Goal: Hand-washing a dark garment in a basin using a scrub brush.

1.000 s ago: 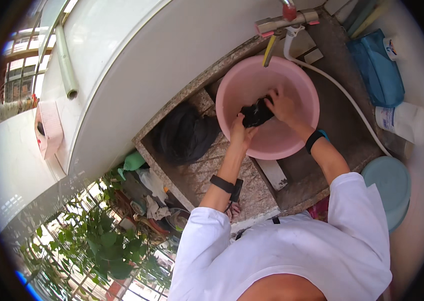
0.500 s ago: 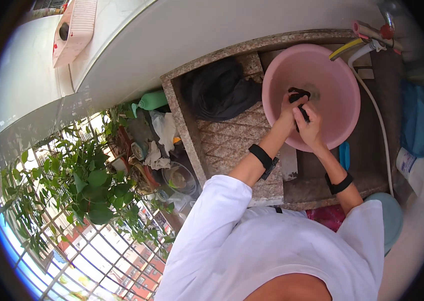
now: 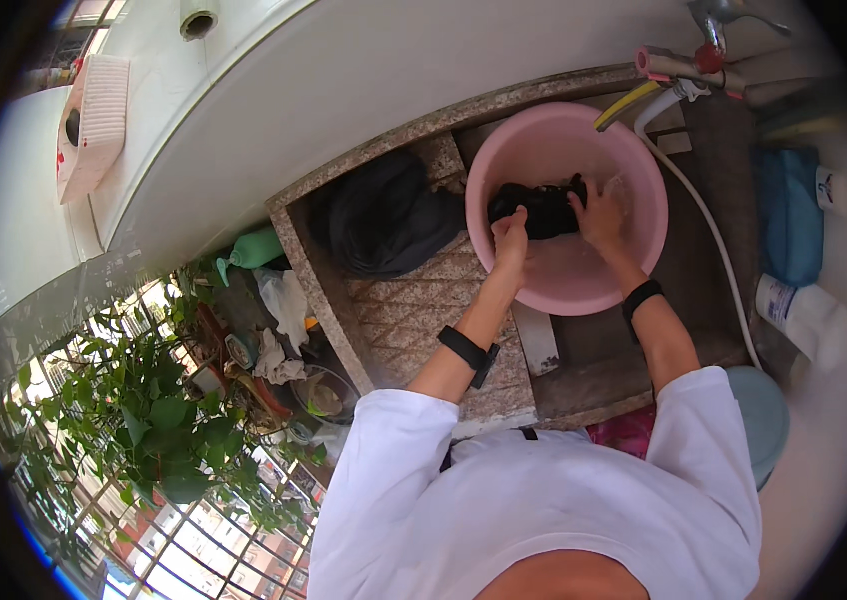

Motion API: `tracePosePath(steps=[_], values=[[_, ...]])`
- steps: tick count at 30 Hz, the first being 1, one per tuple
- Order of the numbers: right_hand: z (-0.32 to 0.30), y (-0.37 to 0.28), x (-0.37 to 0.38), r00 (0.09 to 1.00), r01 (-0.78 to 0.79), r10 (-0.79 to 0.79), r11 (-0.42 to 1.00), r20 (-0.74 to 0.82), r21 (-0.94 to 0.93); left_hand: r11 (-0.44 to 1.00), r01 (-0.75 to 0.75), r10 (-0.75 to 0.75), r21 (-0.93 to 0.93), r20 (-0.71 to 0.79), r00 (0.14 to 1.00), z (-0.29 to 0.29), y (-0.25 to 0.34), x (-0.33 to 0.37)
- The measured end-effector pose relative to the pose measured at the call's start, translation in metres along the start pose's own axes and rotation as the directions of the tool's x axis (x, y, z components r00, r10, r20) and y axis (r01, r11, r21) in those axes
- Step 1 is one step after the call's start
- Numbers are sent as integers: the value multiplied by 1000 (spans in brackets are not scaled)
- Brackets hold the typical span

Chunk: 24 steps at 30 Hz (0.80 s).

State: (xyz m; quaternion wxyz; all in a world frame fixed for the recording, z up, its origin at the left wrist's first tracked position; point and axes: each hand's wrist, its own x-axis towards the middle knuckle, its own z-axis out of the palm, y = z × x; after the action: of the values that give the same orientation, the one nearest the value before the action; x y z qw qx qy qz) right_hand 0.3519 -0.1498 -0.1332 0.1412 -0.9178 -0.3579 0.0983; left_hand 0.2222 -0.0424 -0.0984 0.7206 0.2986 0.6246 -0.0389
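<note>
A wet black cloth point(image 3: 548, 212) lies stretched across the pink basin point(image 3: 480, 265), low over the shallow water. My left hand point(image 3: 510, 238) is closed on its left end, thumb on top. At the cloth's right end, my right hand point(image 3: 600, 215) grips the edge between thumb and fingers, the other fingers partly spread. Cloudy water shows around both hands. What kind of garment or cloth it is cannot be made out.
A dark heap of fabric point(image 3: 383, 215) rests on the ridged stone washboard point(image 3: 433, 325) left of the basin. A yellow hose end point(image 3: 628, 105) and white hose point(image 3: 698, 200) hang from the tap point(image 3: 711, 55). Bottles point(image 3: 803, 310) stand right; plants point(image 3: 163, 420) left.
The bunched black cloth has been spread out between my hands. My hands have moved apart, the left one to the left. The whole view has shifted, moving the basin left in the picture.
</note>
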Motion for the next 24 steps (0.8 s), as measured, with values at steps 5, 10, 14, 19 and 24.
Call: tracePosePath(steps=[5,10,14,19,24], values=[[45,-34,-21,974,-224,208,852,87,473,997,59,-59,-48,-1,998,12,2,28],[-61,-113,-38,998,-65,29,593,59,802,965,22,49,-260,263,964,-4,20,28],[-77,-112,-26,998,51,-54,622,-22,782,887,22,113,-462,263,958,-2,17,0],[-46,-79,-1,999,-4,-30,709,36,706,946,9,103,-325,325,940,5,8,-23],[-10,-13,0,994,0,-45,910,98,415,984,-117,136,-134,143,980,9,0,-28]])
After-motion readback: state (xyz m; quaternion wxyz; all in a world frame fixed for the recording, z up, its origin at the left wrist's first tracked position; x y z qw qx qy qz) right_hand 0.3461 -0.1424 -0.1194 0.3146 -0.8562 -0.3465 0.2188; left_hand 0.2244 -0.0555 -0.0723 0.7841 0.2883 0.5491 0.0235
